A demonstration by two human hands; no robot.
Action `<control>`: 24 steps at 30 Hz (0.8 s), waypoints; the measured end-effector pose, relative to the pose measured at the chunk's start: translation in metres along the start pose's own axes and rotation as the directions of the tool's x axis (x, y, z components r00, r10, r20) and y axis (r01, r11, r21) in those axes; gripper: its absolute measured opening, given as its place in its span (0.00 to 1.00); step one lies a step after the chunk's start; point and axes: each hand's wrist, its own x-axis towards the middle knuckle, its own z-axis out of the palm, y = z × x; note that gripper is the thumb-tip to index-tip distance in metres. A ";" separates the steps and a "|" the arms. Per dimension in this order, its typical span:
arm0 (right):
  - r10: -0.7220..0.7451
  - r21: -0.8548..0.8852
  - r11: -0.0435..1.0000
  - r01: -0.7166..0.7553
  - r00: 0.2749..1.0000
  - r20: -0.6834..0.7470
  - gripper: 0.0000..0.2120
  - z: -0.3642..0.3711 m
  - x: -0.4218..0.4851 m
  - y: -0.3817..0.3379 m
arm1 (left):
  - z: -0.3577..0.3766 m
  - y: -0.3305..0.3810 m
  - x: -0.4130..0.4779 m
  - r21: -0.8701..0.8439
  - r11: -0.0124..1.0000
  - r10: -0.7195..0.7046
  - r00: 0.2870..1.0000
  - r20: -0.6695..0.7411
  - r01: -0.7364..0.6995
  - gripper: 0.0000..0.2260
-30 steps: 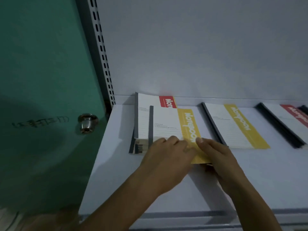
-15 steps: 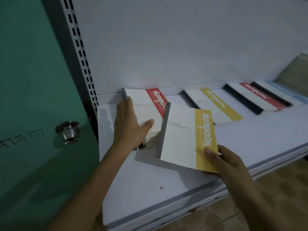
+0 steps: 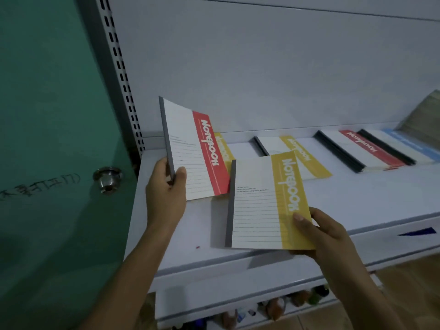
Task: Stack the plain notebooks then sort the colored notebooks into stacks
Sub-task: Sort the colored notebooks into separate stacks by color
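My left hand [image 3: 166,194] grips a red-banded notebook [image 3: 190,151] by its grey spine, lifted and tilted above the shelf's left end. Under it a yellow-banded notebook [image 3: 225,148] lies on the shelf, mostly hidden. My right hand [image 3: 319,231] holds another yellow-banded notebook [image 3: 259,208] by its lower right corner, raised over the shelf's front. Further back lies a third yellow-banded notebook [image 3: 295,151]. To the right sit a stack of red-banded notebooks [image 3: 362,148] and a blue-banded stack [image 3: 404,146].
The white shelf [image 3: 357,198] has a grey front lip. A green door [image 3: 47,139] with a metal knob [image 3: 107,178] stands at the left, beside a slotted upright [image 3: 119,67]. A lower shelf holds several small colourful items [image 3: 285,303].
My left hand has picked up the red-banded notebook it was resting on, uncovering a yellow one beneath. The right hand keeps its yellow notebook, carried away from that pile.
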 end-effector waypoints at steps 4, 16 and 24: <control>-0.035 0.018 0.999 0.034 0.998 0.052 0.09 -0.033 -0.004 0.003 | 0.012 0.016 -0.036 0.054 0.994 0.095 0.995 -0.042 -0.092 0.03; -0.084 0.039 0.996 0.086 0.996 -0.039 0.07 -0.157 0.015 0.005 | 0.104 0.026 -0.117 -0.057 0.998 -0.042 0.993 -0.109 0.036 0.04; -0.081 0.029 0.996 0.083 0.994 -0.078 0.07 -0.172 0.055 0.005 | 0.140 0.024 -0.099 -0.153 0.985 -0.103 0.983 -0.153 0.080 0.06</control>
